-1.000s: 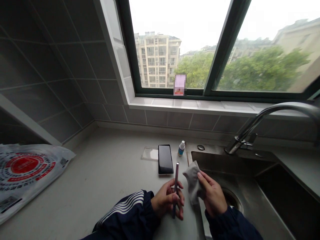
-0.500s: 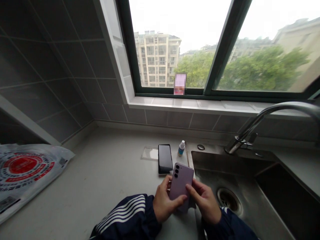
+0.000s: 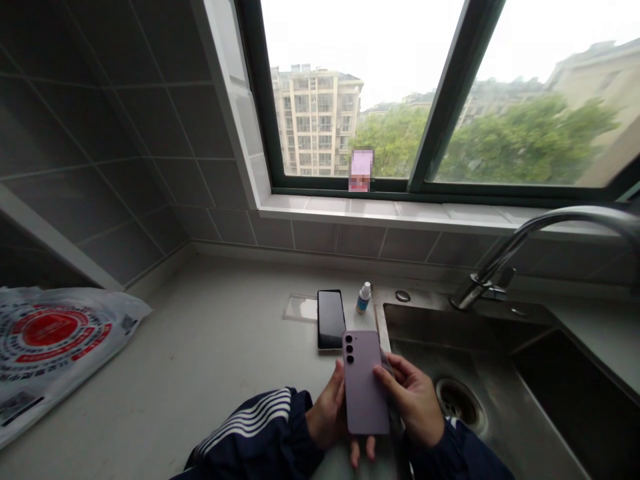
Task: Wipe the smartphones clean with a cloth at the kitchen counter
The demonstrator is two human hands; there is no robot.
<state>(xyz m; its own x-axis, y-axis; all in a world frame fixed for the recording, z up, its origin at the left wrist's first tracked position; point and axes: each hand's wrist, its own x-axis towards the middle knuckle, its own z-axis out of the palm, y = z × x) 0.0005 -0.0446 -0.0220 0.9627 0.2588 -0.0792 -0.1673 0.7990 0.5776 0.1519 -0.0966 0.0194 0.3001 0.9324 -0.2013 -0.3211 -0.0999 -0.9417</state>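
Observation:
A lilac smartphone (image 3: pixel 365 393) is held up over the counter beside the sink, its back with three camera lenses facing me. My right hand (image 3: pixel 417 400) grips its right edge, thumb on the back and fingers behind. My left hand (image 3: pixel 327 410) is closed about the left side, thumb along the edge; fingertips poke out below the phone. Something greyish shows behind the right edge, too little to name. Just beyond lies a second phone (image 3: pixel 331 319), dark screen up, partly over a clear phone case (image 3: pixel 300 307). A small white-capped bottle (image 3: pixel 363 298) stands right of it.
The steel sink (image 3: pixel 415 340) with its drain (image 3: pixel 457 403) and curved faucet (image 3: pixel 525 240) takes up the right side. A printed plastic bag (image 3: pixel 60 353) lies on the counter (image 3: pixel 200 353) at left. A window sill (image 3: pixel 310 205) runs along the back.
The lilac phone has turned more upright and its lower back is now uncovered. My left thumb has moved off the back to the left edge; fingertips now show below it.

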